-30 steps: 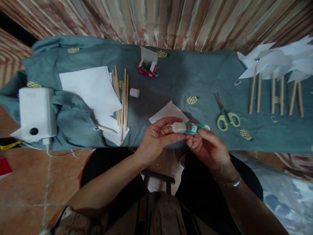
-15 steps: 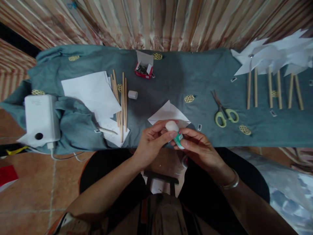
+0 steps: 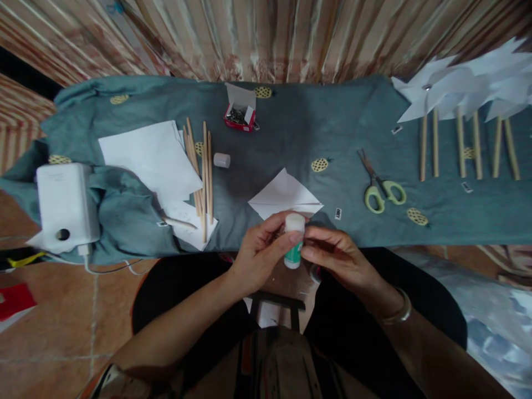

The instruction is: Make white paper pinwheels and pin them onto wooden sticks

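A glue stick [image 3: 293, 256] with a green label and a white rounded top stands nearly upright between my hands, in front of the table edge. Its upper part is gripped between the thumb and fingers of my left hand [image 3: 266, 246]. My right hand [image 3: 338, 256] is closed at the stick's right side, thumb and fingertips against it; how far its fingers reach behind is hidden. Just beyond the hands lies a folded piece of white paper [image 3: 286, 191] on the cloth. A whitish cap [image 3: 221, 160] rests on its side farther left.
Wooden sticks [image 3: 204, 183] and white paper sheets [image 3: 145, 158] lie left, near a white box-shaped device [image 3: 66, 205] with a cable. A small red box [image 3: 240, 119] of metal pieces stands at the back. Right are green-handled scissors [image 3: 384, 197] and paper pinwheels [image 3: 453, 88] on sticks.
The glue stick has turned from tilted to nearly upright and come slightly closer to me. My right fingers have shifted from its lower end to its side. My view has moved a little.
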The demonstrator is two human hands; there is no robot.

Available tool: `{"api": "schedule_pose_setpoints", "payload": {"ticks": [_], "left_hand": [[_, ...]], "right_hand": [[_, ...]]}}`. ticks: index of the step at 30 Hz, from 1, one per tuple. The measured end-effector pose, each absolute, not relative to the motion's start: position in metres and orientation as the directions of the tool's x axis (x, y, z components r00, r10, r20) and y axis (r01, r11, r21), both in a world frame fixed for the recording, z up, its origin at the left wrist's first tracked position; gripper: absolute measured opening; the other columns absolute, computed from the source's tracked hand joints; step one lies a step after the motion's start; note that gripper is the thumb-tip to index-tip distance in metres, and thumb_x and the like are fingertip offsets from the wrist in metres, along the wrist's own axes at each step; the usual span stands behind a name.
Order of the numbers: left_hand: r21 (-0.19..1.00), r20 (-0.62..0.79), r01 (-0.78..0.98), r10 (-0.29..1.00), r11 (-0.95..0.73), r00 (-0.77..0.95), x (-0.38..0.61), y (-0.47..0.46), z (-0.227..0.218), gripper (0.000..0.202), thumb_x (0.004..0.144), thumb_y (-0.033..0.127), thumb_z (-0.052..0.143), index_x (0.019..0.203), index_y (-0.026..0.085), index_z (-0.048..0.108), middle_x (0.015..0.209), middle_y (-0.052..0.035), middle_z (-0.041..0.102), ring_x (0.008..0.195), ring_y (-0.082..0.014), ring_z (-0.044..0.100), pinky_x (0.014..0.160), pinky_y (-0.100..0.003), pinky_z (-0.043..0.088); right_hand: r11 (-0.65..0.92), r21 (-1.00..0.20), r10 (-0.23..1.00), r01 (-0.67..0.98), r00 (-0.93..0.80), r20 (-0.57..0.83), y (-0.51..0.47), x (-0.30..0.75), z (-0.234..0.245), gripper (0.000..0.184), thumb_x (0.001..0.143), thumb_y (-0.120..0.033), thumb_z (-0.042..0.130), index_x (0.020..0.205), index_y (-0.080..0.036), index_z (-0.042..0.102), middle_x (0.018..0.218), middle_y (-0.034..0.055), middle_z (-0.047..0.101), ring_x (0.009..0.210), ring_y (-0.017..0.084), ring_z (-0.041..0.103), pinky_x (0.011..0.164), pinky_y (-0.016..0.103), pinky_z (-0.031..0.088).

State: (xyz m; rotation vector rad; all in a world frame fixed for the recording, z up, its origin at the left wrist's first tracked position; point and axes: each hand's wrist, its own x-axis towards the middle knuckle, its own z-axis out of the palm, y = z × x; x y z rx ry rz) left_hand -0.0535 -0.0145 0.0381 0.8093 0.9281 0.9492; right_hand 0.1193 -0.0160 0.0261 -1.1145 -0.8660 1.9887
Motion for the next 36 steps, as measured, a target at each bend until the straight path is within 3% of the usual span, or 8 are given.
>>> {"api": "schedule_pose_setpoints", "payload": {"ticks": [4,7,10,18,36], "left_hand": [[0.982,-0.165,-0.03,0.923,0.187,0.348,-0.065,-0.018,0.043,0.026,0.091,0.037,0.061,0.108,0.02,0.07,0.102,-0.0069,0.07,0.095,-0.0192,0.063,0.088,-0.03,0.049],[0.989,-0.097,0.142,0.9,0.04,0.424,-0.071,-0.019,0.041,0.025,0.093,0.034,0.059,0.111,0.02,0.068,0.098,-0.0074,0.069,0.091,-0.0189,0.062,0.086,-0.032,0.05],[0.971,-0.045,0.225,0.856,-0.084,0.516,-0.073,-0.021,0.035,0.026,0.092,0.032,0.06,0.113,0.018,0.066,0.097,-0.0073,0.067,0.088,-0.0184,0.061,0.082,-0.031,0.052],[0.925,-0.018,0.312,0.793,-0.218,0.609,-0.072,-0.026,0.025,0.036,0.093,0.024,0.058,0.129,0.02,0.06,0.109,-0.0089,0.065,0.096,-0.018,0.062,0.087,-0.031,0.054],[0.824,0.06,0.393,0.751,-0.409,0.657,-0.069,-0.025,0.025,0.039,0.095,0.025,0.056,0.133,0.018,0.056,0.104,-0.0077,0.062,0.093,-0.0169,0.062,0.083,-0.029,0.056]], "right_hand": [[-0.48,-0.868,0.854,-0.13,-0.294,-0.428,-0.013,0.129,0.037,0.013,0.078,-0.033,0.078,0.086,-0.024,0.077,0.082,-0.0005,0.075,0.075,0.012,0.069,0.074,0.023,0.057],[-0.456,-0.88,0.88,-0.135,-0.217,-0.423,-0.011,0.135,0.042,0.012,0.082,-0.032,0.075,0.09,-0.024,0.077,0.089,0.0007,0.075,0.078,0.012,0.069,0.075,0.024,0.056],[-0.516,-0.846,0.84,-0.134,-0.274,-0.469,-0.011,0.137,0.043,0.008,0.078,-0.026,0.077,0.086,-0.023,0.077,0.083,-0.0001,0.074,0.073,0.012,0.068,0.07,0.023,0.056],[-0.646,-0.749,0.724,-0.145,-0.427,-0.542,-0.013,0.147,0.037,0.008,0.075,-0.015,0.077,0.079,-0.021,0.076,0.072,-0.0017,0.072,0.064,0.01,0.066,0.057,0.018,0.053],[-0.621,-0.781,0.736,-0.073,-0.399,-0.548,-0.015,0.149,0.031,0.007,0.071,-0.013,0.076,0.07,-0.02,0.072,0.063,-0.0027,0.068,0.056,0.008,0.062,0.05,0.016,0.049]]}}
